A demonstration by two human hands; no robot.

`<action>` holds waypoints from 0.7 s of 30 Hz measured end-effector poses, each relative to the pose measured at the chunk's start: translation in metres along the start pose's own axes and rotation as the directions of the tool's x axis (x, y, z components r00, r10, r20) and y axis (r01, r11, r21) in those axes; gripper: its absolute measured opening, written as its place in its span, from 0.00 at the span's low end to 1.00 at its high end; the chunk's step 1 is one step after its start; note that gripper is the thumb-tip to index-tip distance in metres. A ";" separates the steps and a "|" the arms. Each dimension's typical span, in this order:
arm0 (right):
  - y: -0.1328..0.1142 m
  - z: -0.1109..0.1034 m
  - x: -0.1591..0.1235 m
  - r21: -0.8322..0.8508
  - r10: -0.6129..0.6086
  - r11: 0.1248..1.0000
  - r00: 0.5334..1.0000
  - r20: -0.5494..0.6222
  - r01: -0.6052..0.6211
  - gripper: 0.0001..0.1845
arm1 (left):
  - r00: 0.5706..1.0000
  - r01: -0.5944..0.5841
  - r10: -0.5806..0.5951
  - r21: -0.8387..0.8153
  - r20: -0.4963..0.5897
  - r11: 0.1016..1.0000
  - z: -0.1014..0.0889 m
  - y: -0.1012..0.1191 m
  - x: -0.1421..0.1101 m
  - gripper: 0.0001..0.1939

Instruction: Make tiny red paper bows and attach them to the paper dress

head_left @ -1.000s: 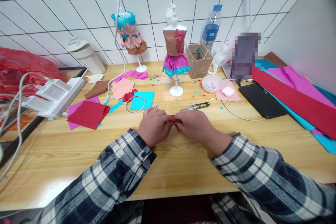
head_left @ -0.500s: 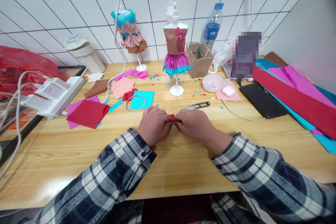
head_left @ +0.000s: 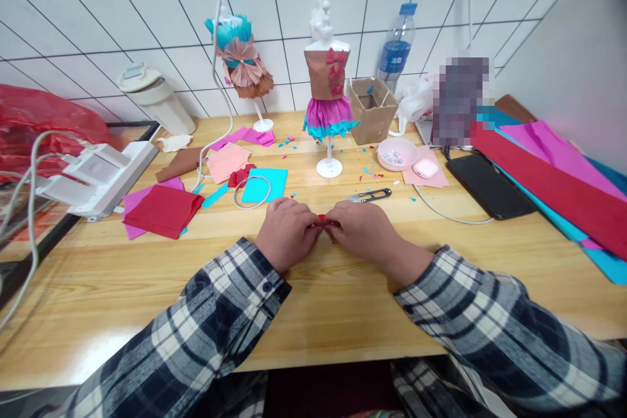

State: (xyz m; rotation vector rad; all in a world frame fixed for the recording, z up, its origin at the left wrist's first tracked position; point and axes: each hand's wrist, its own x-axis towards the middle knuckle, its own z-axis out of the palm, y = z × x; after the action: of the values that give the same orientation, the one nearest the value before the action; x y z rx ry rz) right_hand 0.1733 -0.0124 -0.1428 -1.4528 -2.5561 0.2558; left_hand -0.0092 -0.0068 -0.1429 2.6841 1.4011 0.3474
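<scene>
A small piece of red crepe paper [head_left: 322, 219] is pinched between my two hands just above the table, mostly covered by the fingers. My left hand [head_left: 289, 232] is closed on its left end, and my right hand [head_left: 360, 232] grips the right end. Thread snips [head_left: 375, 195] lie just beyond my right hand. Past my left hand are a blue paper square [head_left: 274, 185] and a ring of wire [head_left: 236, 198]. Behind stands a small dress form [head_left: 327, 72] in a brown top with red bows and a purple skirt edged in blue.
Red paper sheets [head_left: 164, 210] and a power strip [head_left: 110, 176] lie at left. A second dress form [head_left: 242, 62], a cardboard box [head_left: 371, 119] and a water bottle [head_left: 396, 52] stand near the wall. At right are a bead bowl [head_left: 392, 162], a phone [head_left: 490, 186] and long paper strips [head_left: 553, 186].
The red paper between my fingertips shows a little lower and flatter than before. Both hands stay in nearly the same place.
</scene>
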 end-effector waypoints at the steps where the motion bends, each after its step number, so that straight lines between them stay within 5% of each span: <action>1: 0.000 0.000 0.000 -0.002 0.002 1.000 1.000 0.000 -0.002 0.13 | 1.000 0.002 -0.002 0.000 0.001 1.000 0.000 0.000 0.000 0.10; 21: 0.004 0.004 0.002 0.047 0.000 0.999 1.000 -0.007 0.001 0.14 | 1.000 0.008 -0.008 -0.008 0.001 1.000 0.000 0.001 0.001 0.09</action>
State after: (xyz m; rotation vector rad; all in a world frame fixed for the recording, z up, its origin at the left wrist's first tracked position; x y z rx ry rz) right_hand 0.1743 -0.0092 -0.1472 -1.4339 -2.5269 0.3076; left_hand -0.0079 -0.0062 -0.1428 2.6710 1.4064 0.3501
